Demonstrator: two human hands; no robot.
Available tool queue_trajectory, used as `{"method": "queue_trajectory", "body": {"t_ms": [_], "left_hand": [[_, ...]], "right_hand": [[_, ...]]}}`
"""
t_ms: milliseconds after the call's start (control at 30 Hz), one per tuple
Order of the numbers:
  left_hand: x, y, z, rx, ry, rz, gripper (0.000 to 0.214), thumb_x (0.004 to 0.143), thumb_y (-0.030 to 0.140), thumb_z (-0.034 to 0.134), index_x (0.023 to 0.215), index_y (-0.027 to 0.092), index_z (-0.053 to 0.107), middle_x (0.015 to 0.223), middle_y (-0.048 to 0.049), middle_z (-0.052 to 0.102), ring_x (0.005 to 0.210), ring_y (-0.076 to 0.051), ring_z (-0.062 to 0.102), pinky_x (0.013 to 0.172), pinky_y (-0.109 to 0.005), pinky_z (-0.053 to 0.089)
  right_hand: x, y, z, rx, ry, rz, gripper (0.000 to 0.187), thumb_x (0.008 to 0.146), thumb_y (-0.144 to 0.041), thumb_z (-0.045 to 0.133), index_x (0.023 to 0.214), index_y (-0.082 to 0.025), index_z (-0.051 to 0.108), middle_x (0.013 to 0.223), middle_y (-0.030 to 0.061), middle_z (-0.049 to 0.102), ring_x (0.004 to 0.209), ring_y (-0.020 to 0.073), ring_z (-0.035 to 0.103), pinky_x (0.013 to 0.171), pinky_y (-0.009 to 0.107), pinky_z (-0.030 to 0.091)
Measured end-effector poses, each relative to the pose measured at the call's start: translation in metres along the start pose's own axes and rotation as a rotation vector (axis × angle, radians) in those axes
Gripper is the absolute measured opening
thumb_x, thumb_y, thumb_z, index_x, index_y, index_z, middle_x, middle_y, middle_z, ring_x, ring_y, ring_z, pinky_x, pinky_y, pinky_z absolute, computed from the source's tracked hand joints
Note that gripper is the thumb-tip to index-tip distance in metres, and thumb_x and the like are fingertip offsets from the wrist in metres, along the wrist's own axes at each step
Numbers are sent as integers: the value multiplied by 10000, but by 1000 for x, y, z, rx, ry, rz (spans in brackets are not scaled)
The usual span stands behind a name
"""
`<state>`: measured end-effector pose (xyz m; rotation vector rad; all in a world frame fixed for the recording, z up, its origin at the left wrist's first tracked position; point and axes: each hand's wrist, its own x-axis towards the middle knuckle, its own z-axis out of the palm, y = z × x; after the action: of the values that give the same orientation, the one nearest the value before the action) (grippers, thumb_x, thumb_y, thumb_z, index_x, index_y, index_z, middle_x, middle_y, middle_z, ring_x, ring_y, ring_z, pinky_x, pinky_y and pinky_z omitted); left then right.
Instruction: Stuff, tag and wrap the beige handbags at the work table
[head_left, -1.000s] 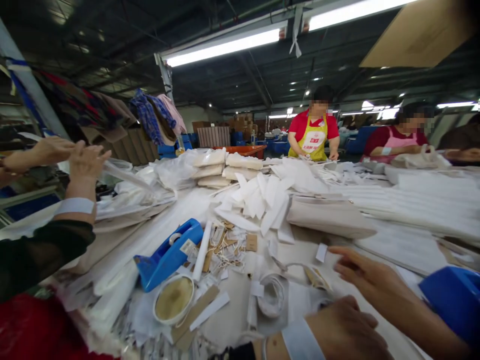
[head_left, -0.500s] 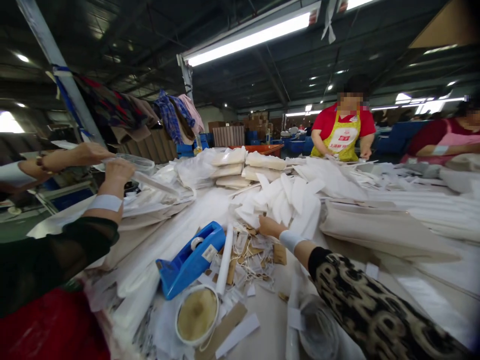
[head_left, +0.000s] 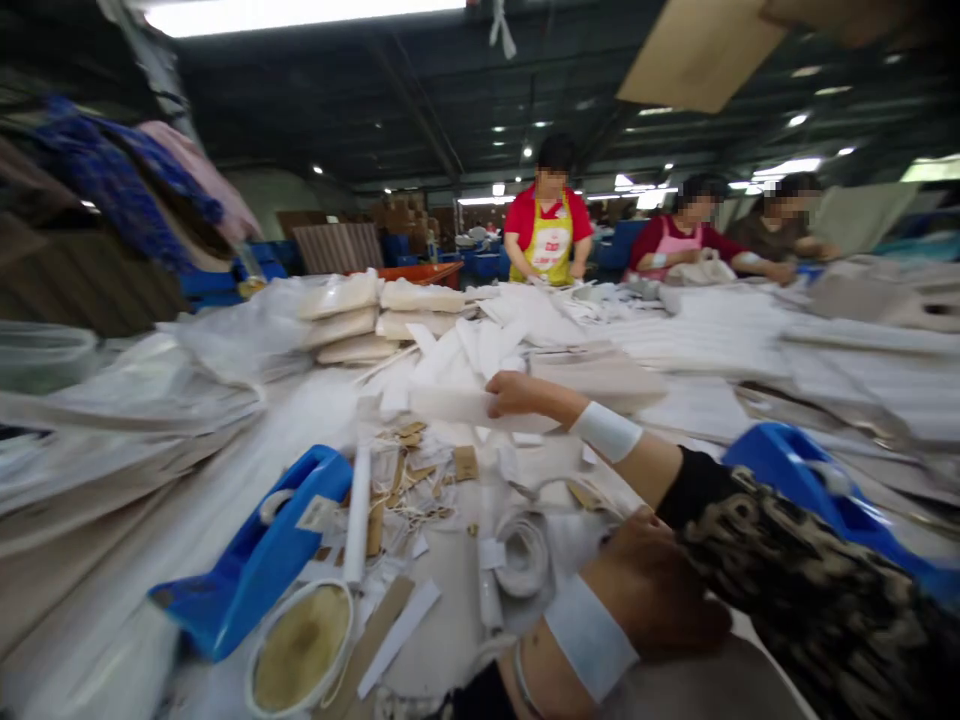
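Note:
My right hand (head_left: 517, 393), in a patterned sleeve with a white band at the wrist, pinches a flat white strip (head_left: 450, 402) above a heap of similar white pieces (head_left: 480, 340). My left hand (head_left: 660, 590), with a bangle and a white wrist band, is under my right forearm at the lower right. It looks closed but is blurred, and what it may grip over the beige fabric (head_left: 697, 690) is hidden. Left of both hands lie brown tags with strings (head_left: 412, 480), a white tube (head_left: 358, 515) and a blue tape dispenser (head_left: 262, 550).
A second blue tape dispenser (head_left: 832, 490) stands at the right, partly behind my sleeve. A round tub (head_left: 300, 645) sits at the lower left, and a clear roll (head_left: 523, 555) in the middle. Packed bundles (head_left: 345, 315) are stacked farther back. Several people (head_left: 551, 225) work across the table.
The view has swung right. My right hand has lifted a white strip from the heap. My left hand has come into view; a co-worker's hands at the left have gone out.

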<state>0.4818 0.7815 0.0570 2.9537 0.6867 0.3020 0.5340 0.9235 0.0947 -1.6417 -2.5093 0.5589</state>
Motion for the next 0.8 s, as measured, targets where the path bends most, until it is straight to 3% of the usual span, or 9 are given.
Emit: {"method": "queue_trajectory", "body": {"t_ms": [100, 167, 233, 267, 367, 433, 567, 667, 800], "left_hand": [[45, 40, 61, -70, -13, 130, 269, 905, 302, 516, 720, 160, 650, 814, -70, 694, 885, -192, 586, 877, -382, 436], [56, 47, 80, -85, 20, 151, 268, 887, 259, 510, 667, 151, 616, 758, -65, 681, 853, -200, 568, 887, -403, 396], [59, 46, 85, -76, 15, 154, 258, 894, 228, 494, 665, 158, 589, 755, -55, 663, 833, -196, 547, 883, -400, 378], [60, 44, 84, -68, -6, 154, 257, 902, 211, 480, 668, 164, 576, 753, -48, 650, 831, -194, 537, 880, -396, 373], [65, 43, 75, -60, -82, 139, 266, 927, 176, 430, 686, 176, 542, 755, -27, 609, 829, -186, 507, 886, -393, 358], [70, 44, 71, -70, -135, 136, 282, 945, 183, 400, 692, 178, 524, 753, -20, 584, 823, -185, 490, 881, -397, 350], [76, 46, 69, -139, -183, 136, 326, 970, 198, 341, 689, 178, 504, 738, -19, 553, 807, -186, 468, 859, -404, 337], [78, 46, 68, -178, -195, 113, 331, 969, 198, 330, 684, 182, 498, 720, -20, 537, 788, -187, 462, 843, -405, 336], [81, 48, 67, -206, -201, 93, 326, 970, 196, 328, 690, 184, 494, 716, -20, 530, 783, -187, 457, 834, -404, 336]], "right_hand": [[-100, 59, -9, 143, 184, 66, 363, 809, -154, 561, 1165, -95, 600, 1061, 67, 660, 982, 229, 609, 859, 314, 471], [-172, 95, -1, 362, 346, 102, 668, 776, -131, 536, 1423, -141, 372, 1186, 64, 628, 1034, 222, 603, 897, 324, 468], [-236, 125, 18, 597, 481, 122, 866, 733, -122, 540, 1519, -192, 183, 1318, 71, 568, 1143, 238, 570, 969, 364, 451], [-264, 136, 30, 676, 519, 140, 883, 715, -123, 544, 1523, -203, 195, 1385, 74, 524, 1222, 253, 524, 1022, 389, 419], [-323, 157, 67, 760, 532, 260, 743, 709, -149, 565, 1437, -187, 427, 1491, 64, 429, 1370, 272, 381, 1152, 435, 273], [-345, 160, 86, 829, 529, 340, 608, 768, -209, 572, 1372, -171, 523, 1458, 68, 475, 1366, 273, 394, 1173, 459, 238], [-360, 155, 107, 1025, 477, 356, 468, 823, -237, 535, 1279, -181, 623, 1367, 52, 572, 1303, 256, 482, 1151, 445, 300], [-359, 149, 115, 1123, 417, 328, 499, 747, -148, 538, 1226, -206, 665, 1308, 36, 621, 1222, 248, 556, 1102, 410, 381], [-352, 144, 121, 1092, 386, 236, 669, 664, -85, 537, 1320, -211, 589, 1307, 48, 617, 1196, 244, 566, 1064, 387, 419]]}}
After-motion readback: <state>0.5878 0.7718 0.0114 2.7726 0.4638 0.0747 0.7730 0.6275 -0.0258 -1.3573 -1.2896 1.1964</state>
